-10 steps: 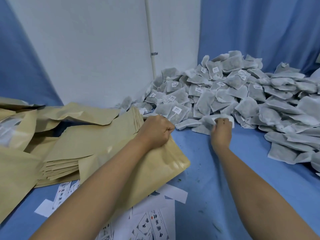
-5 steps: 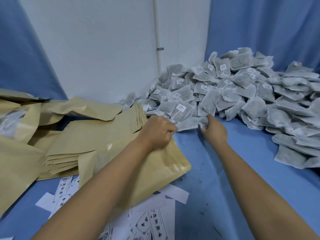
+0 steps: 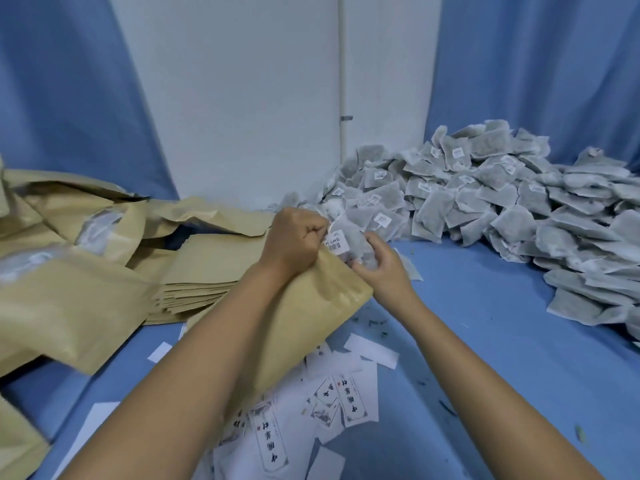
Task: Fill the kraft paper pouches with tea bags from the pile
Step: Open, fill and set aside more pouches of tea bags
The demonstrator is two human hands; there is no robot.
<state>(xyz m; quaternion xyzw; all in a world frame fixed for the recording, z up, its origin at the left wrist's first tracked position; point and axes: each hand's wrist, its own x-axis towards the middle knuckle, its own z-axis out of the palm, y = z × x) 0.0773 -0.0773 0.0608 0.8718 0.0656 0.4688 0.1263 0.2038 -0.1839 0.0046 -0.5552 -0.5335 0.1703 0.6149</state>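
1. Tea bags [image 3: 351, 237] sit at the kraft pouch [image 3: 311, 323] mouth, between both hands; the pile [image 3: 502, 202] lies right of the pouch.
2. Blue cloth [image 3: 485, 341] underlies the pouch; spare pouches [image 3: 207, 271] are stacked left of it, printed slips [image 3: 332, 403] in front.
3. Left hand [image 3: 298, 237] is fisted on the pouch's rim; right hand [image 3: 381, 268] curls round the tea bags.

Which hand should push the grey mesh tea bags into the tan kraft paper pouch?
Right. The right hand holds the grey mesh tea bags at the mouth of the tan kraft paper pouch; the left hand grips its rim.
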